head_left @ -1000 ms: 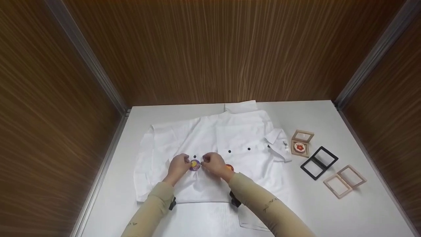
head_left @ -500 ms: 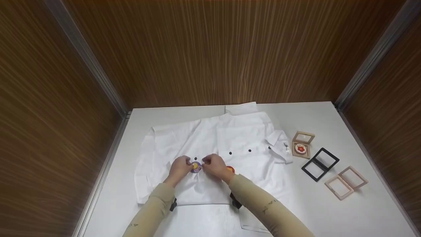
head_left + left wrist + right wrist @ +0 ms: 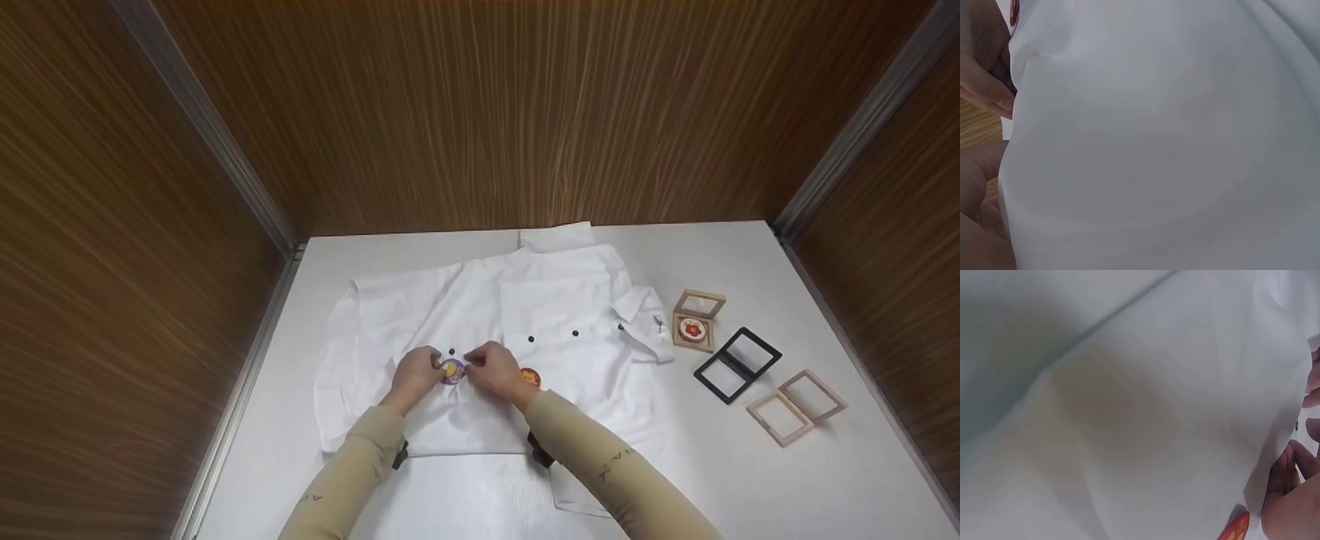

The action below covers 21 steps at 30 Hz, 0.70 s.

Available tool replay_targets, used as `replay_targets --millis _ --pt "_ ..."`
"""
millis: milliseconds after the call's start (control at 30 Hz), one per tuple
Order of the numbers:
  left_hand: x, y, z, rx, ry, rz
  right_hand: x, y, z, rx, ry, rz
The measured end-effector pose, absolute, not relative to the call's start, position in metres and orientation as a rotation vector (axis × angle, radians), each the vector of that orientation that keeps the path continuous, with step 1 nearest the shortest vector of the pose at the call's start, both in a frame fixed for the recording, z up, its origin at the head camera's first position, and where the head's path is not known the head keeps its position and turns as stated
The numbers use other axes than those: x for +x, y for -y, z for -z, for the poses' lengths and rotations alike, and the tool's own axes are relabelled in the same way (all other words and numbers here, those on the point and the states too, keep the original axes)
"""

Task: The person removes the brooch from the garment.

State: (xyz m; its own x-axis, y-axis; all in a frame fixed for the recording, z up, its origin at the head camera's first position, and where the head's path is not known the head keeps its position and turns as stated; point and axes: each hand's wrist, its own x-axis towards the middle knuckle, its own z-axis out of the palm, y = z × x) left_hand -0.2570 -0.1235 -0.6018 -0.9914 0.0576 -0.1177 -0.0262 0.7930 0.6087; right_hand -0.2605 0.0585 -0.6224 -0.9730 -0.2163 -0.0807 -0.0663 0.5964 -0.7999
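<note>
A white shirt point(image 3: 420, 307) with dark buttons lies spread on the table. Near one button, a round purple badge point(image 3: 453, 372) with a yellow figure sits against the cloth. My left hand point(image 3: 415, 376) pinches the badge at its left edge. From the other side, my right hand point(image 3: 495, 370) holds its right edge between curled fingers and thumb. An orange-red round badge point(image 3: 530, 376) is on the shirt just beside the right wrist. White cloth point(image 3: 1151, 135) fills most of the left wrist view, and in the right wrist view it partly covers the fingertips of the right hand point(image 3: 1292, 495).
Right of the shirt stand an open wooden case point(image 3: 694, 330) with a red-flower badge inside, an open black case point(image 3: 726, 375) and an open pale pink case point(image 3: 780, 420). A wood-patterned panel point(image 3: 480, 112) closes off the back of the white table point(image 3: 255, 465).
Both hands stay at the purple badge, with only slight finger movement and a small tilt of the badge. The whole head view has shifted slightly; the cases and shirt stay in place.
</note>
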Motion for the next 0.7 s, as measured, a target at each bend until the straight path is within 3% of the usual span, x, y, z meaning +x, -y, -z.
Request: replay_targets --millis 467,700 --pt "-0.26 0.122 0.61 0.027 -2.874 -1.034 -0.256 -0.056 0.622 -0.276 -2.7 1.305" --pt "-0.26 0.123 0.616 -0.016 -2.871 -1.083 -0.257 -0.051 0.625 -0.425 -2.776 1.191"
